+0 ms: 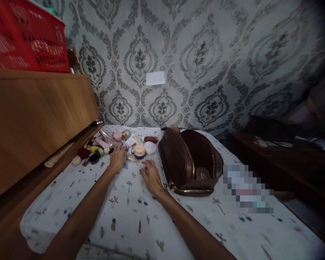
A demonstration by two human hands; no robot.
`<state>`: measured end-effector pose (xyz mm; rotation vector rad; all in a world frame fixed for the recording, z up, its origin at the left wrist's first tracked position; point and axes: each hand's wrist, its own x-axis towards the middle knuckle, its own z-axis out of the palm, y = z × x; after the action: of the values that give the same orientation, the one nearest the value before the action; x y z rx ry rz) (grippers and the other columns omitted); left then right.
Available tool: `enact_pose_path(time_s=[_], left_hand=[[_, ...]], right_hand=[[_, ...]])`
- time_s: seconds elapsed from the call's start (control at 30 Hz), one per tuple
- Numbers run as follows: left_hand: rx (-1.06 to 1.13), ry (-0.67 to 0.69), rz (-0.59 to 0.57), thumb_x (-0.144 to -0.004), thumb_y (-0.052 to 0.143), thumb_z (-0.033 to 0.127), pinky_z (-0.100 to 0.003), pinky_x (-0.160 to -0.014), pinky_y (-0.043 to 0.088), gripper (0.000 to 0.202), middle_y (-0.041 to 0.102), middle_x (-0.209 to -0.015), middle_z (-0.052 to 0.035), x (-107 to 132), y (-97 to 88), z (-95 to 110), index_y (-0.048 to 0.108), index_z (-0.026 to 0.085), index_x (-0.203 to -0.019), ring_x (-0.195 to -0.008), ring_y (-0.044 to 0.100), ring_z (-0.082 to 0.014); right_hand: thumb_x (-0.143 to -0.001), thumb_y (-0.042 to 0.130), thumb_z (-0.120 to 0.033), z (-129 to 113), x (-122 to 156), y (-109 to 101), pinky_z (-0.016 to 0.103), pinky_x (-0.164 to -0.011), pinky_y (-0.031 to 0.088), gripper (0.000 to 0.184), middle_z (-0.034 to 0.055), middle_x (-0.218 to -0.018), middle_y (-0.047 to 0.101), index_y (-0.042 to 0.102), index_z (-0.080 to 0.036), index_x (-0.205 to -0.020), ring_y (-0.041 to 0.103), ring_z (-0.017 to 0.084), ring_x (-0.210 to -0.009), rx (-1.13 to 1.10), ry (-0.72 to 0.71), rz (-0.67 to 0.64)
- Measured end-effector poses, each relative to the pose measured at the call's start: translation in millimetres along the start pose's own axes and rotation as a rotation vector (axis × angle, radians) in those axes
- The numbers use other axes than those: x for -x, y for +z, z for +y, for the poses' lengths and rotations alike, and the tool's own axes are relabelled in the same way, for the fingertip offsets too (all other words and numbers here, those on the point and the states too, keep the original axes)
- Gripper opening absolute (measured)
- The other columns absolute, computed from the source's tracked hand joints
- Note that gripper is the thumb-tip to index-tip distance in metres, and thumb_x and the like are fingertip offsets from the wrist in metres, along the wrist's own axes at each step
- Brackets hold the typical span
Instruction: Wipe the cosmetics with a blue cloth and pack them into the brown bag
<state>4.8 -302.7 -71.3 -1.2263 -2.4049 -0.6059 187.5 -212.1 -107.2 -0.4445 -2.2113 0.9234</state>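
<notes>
My left hand (118, 157) reaches into a spread of cosmetics, its fingers bent down over something blue (125, 165) that shows at its edge; what they grip is mostly hidden. My right hand (151, 177) hovers low over the sheet with its fingers apart and nothing visible in them. Just beyond its fingertips lies a thin gold-coloured stick (131, 158). Behind that sit a cream jar with a dark base (139, 151) and a round pale compact (150, 147). To the right of my right hand, a brown toiletry bag (176, 162) stands unzipped.
Several bottles and tubes, one with a yellow part (94, 148), crowd the left by a wooden cabinet (43, 119). A red basket (43, 39) tops the cabinet. A dark red tube (151, 139) lies near the wall. A pixelated item (246, 189) rests right of the bag.
</notes>
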Motion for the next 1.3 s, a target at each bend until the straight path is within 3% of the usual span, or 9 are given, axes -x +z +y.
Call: enact_pose_path(time_s=[0.17,0.37,0.53,0.73,0.87,1.0,1.17,1.3], left_hand=[[0.008,-0.007,0.0,-0.095,0.045,0.021,-0.036,-0.093,0.049,0.03,0.064,-0.113,-0.0097,0.8,-4.9,4.3,0.065,0.023,-0.117,-0.114,0.057,-0.0255],[0.012,-0.186,0.035,-0.096,0.038,0.021,-0.033,-0.088,0.05,0.031,0.069,-0.109,-0.0074,-17.4,-5.1,-19.2,0.06,0.02,-0.119,-0.101,0.064,-0.0218],[-0.052,-0.231,0.007,-0.093,0.039,0.017,-0.035,-0.092,0.049,0.034,0.067,-0.118,-0.0108,-54.0,-4.1,-35.0,0.06,0.018,-0.12,-0.11,0.061,-0.0246],[-0.162,-0.123,-0.098,-0.096,0.038,0.029,-0.044,-0.098,0.045,0.037,0.06,-0.125,-0.0212,-109.0,7.7,-27.8,0.066,0.012,-0.114,-0.123,0.051,-0.0346],[-0.218,-0.096,-0.191,-0.09,0.053,0.037,-0.048,-0.093,0.046,0.04,0.062,-0.123,-0.0257,-130.0,20.5,-23.9,0.063,0.007,-0.115,-0.123,0.049,-0.0401],[-0.257,-0.1,-0.269,-0.086,0.058,0.031,-0.045,-0.091,0.046,0.038,0.066,-0.116,-0.0244,-138.2,25.0,-25.0,0.06,0.008,-0.117,-0.115,0.057,-0.0379],[-0.286,-0.064,-0.307,-0.087,0.054,0.025,-0.041,-0.09,0.045,0.043,0.065,-0.123,-0.0198,-134.3,17.9,-24.7,0.049,0.016,-0.129,-0.115,0.059,-0.0334],[-0.271,-0.029,-0.338,-0.09,0.052,0.033,-0.04,-0.091,0.045,0.045,0.066,-0.122,-0.0166,-129.1,10.6,-23.3,0.045,0.018,-0.132,-0.114,0.06,-0.0317]], right_hand=[[-0.085,0.049,-0.013,-1.3,-0.1,-2.4,0.044,-0.092,0.052,0.031,0.0119,-0.111,0.058,0.063,-0.017,-0.112,0.06,0.024,-0.099,-0.032,-0.007,-0.004],[-0.085,0.049,-0.013,-0.1,0.7,-1.5,0.043,-0.094,0.052,0.031,0.0105,-0.111,0.058,0.063,-0.019,-0.112,0.06,0.024,-0.101,-0.051,0.004,0.001],[-0.086,0.048,-0.013,2.3,0.7,2.0,0.043,-0.094,0.052,0.031,0.0112,-0.113,0.058,0.063,-0.018,-0.112,0.06,0.023,-0.102,-0.07,0.028,0.01],[-0.084,0.05,-0.011,2.7,1.0,1.0,0.04,-0.093,0.053,0.031,0.0095,-0.114,0.058,0.063,-0.02,-0.111,0.062,0.021,-0.101,-0.067,0.049,0.02],[-0.086,0.048,-0.012,1.0,1.5,-0.7,0.04,-0.094,0.052,0.03,0.0107,-0.117,0.057,0.062,-0.019,-0.112,0.062,0.022,-0.103,-0.076,0.068,0.003],[-0.085,0.049,-0.012,0.7,1.1,-0.8,0.042,-0.097,0.05,0.029,0.011,-0.116,0.057,0.063,-0.018,-0.11,0.061,0.023,-0.106,-0.058,0.077,-0.003],[-0.084,0.051,-0.012,0.9,0.0,-0.9,0.042,-0.096,0.051,0.027,0.0103,-0.115,0.058,0.065,-0.02,-0.106,0.061,0.023,-0.105,-0.047,0.073,0.006],[-0.084,0.052,-0.01,-1.8,0.5,-2.0,0.042,-0.096,0.05,0.027,0.0097,-0.114,0.057,0.066,-0.02,-0.105,0.06,0.023,-0.107,-0.029,0.064,0.014]])
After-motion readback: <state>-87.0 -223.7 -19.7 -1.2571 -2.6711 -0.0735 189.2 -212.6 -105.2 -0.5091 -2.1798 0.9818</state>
